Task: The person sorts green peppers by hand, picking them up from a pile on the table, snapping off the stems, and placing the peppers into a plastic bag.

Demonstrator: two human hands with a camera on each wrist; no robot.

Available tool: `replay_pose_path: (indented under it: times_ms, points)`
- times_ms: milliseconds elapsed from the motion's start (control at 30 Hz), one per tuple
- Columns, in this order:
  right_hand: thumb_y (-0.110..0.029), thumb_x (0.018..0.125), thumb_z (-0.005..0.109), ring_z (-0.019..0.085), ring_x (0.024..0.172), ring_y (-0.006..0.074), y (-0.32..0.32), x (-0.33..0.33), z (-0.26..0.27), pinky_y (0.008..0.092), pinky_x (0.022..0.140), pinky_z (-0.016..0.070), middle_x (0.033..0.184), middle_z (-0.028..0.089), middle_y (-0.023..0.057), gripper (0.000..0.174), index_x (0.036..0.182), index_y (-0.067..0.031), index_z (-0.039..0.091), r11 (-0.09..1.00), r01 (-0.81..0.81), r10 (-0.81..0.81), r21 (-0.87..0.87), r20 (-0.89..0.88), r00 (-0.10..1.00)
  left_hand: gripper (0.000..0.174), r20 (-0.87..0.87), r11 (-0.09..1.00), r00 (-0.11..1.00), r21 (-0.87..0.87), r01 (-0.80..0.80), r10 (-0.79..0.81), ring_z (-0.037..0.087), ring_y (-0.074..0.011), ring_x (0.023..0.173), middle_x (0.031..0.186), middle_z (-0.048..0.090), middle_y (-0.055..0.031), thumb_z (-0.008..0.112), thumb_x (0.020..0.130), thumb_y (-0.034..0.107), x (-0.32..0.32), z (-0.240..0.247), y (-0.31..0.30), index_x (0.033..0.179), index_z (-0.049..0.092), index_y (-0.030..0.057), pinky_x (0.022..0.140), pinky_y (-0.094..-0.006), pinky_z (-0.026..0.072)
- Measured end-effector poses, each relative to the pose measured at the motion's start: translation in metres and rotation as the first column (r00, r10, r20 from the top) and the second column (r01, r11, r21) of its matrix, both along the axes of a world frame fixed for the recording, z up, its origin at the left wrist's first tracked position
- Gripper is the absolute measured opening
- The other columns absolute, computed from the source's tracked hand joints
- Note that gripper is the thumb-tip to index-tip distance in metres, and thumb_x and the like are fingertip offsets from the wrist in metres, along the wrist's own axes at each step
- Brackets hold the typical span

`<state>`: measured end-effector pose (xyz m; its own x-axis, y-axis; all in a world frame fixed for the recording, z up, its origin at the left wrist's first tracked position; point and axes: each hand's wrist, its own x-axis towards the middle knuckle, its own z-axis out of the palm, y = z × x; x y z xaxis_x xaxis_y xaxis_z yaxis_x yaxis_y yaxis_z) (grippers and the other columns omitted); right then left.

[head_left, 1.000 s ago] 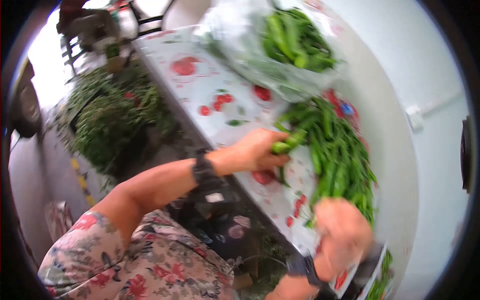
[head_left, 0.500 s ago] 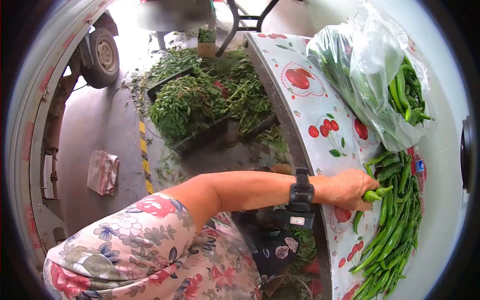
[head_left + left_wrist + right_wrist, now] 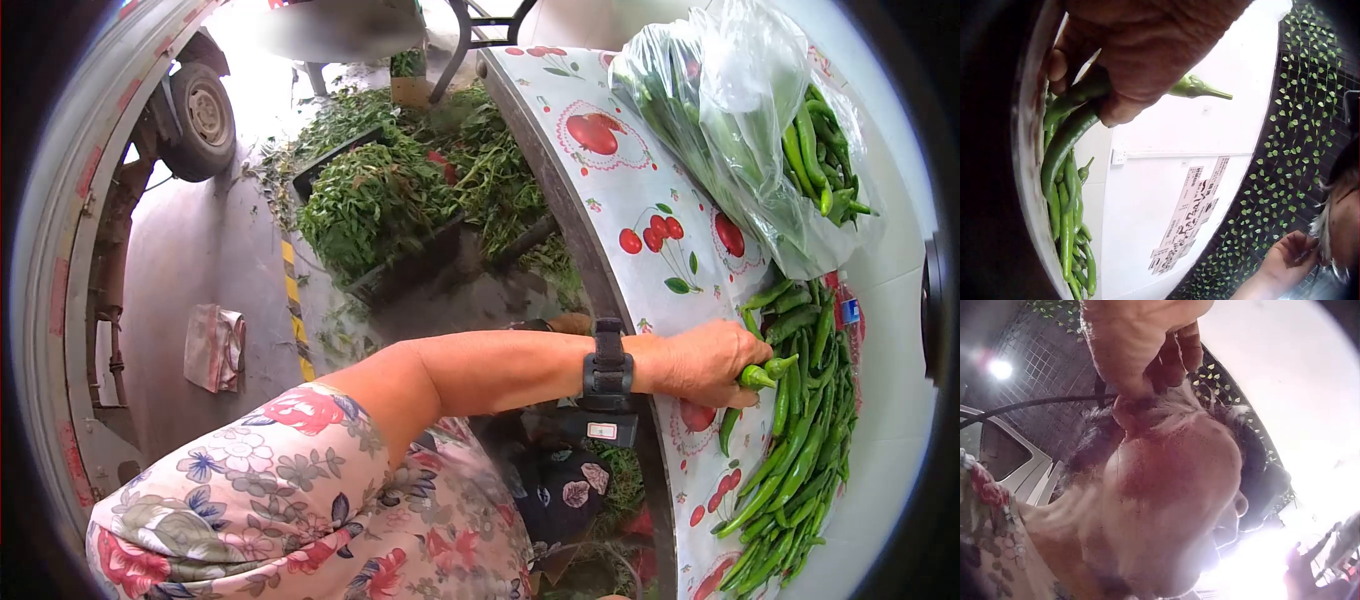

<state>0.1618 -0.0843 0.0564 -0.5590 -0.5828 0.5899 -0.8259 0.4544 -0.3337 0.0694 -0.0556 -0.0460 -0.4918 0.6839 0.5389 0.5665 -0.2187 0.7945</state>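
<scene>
My left hand [image 3: 700,362] reaches over the table and grips a few green chili peppers [image 3: 757,377], stem ends poking out past the fingers. In the left wrist view, the held peppers [image 3: 1067,147] hang down below the fingers and thumb, and one stem sticks out on the far side. A long pile of green chilies [image 3: 800,440] lies just beyond this hand. My right hand [image 3: 1141,350] is raised to the side of the head, its bent fingers at the hair by the ear; I cannot tell whether they pinch anything there.
A clear plastic bag [image 3: 740,150] of chilies stands at the table's far end, on a fruit-print tablecloth [image 3: 600,200]. Left of the table, leafy green plants [image 3: 380,200] heap over dark crates on the floor. A folded sack [image 3: 214,348] and a vehicle wheel [image 3: 205,105] lie farther left.
The right hand, over the pile's near end a second ago, has left the table and is up at the head. The head view has swung left. The left hand keeps hold of its peppers.
</scene>
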Motion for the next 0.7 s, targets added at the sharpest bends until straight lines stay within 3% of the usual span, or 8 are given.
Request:
replay_pose_path:
  times_ms: [467,567,700]
  points:
    - [-0.017,0.083,0.060,0.056,0.069,0.0204,0.008,0.013,0.001,0.0349,0.060,0.0433,0.078,0.058,0.0102,0.014,0.087,-0.0036,0.058,0.999,0.032,-0.032,-0.028,-0.008,0.999,0.025,-0.041,0.999,0.998,0.004,-0.047,0.047,0.062,-0.0366,0.068,0.067,0.062,-0.0173,0.067,0.069,0.025,-0.001,-0.003,0.001,0.081,0.060,0.0038,0.064,-0.0439,0.0499]
    - [-0.018,0.083,0.060,0.055,0.069,0.0204,0.011,0.017,0.001,0.0352,0.059,0.0428,0.078,0.057,0.0100,0.014,0.087,-0.0040,0.058,0.999,0.039,-0.039,-0.036,-0.013,0.999,0.026,-0.014,0.999,1.000,-0.044,0.016,-0.017,0.059,-0.0380,0.072,0.072,0.059,-0.0185,0.068,0.072,0.021,-0.002,0.000,-0.001,0.086,0.057,0.0023,0.065,-0.0434,0.0477]
    - [-0.019,0.084,0.059,0.054,0.068,0.0204,0.014,0.024,-0.001,0.0356,0.059,0.0422,0.076,0.056,0.0097,0.015,0.086,-0.0044,0.057,0.998,0.047,-0.047,-0.051,-0.013,0.999,0.026,-0.046,0.999,0.999,-0.034,-0.017,0.015,0.059,-0.0381,0.072,0.072,0.059,-0.0186,0.068,0.072,0.020,-0.002,0.005,-0.008,0.087,0.058,0.0020,0.064,-0.0433,0.0476]
